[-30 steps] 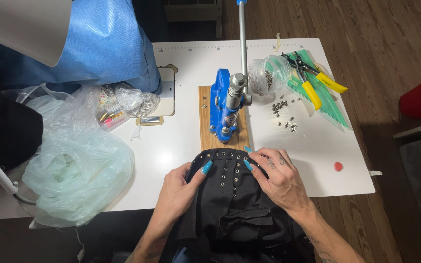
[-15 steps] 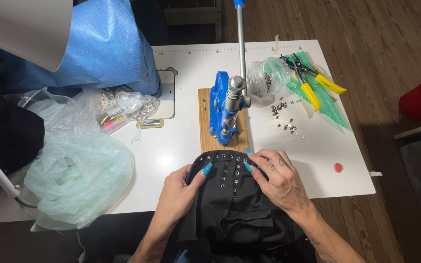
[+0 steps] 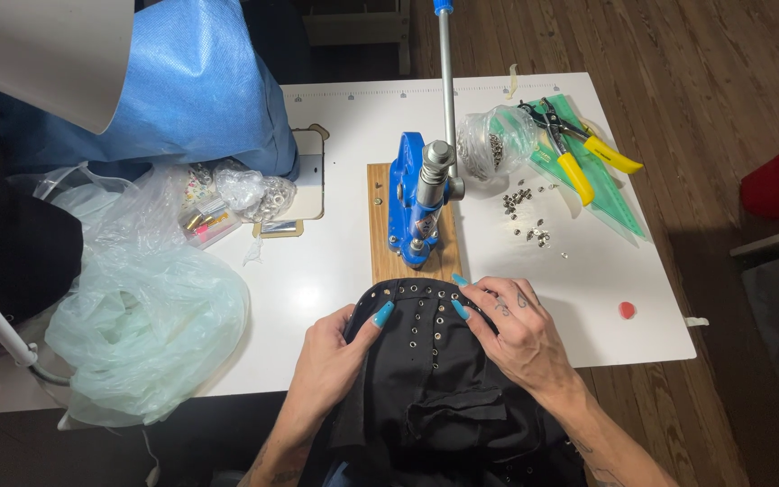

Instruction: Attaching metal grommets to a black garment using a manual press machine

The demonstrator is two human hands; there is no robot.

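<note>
Standing on dark plank floor (image 3: 678, 54), white table (image 3: 335, 261)

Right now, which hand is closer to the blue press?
Right. The right hand lies on the black fabric just below the blue press and its board; the left hand sits lower and further left.

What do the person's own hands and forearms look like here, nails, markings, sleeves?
Both forearms are bare, with no sleeves or gloves in view. The left hand and right hand have long, pointed, bright turquoise nails. Small dark tattoos mark the right hand's fingers and back, and more tattooing shows on both forearms near the frame's lower edge.
</note>
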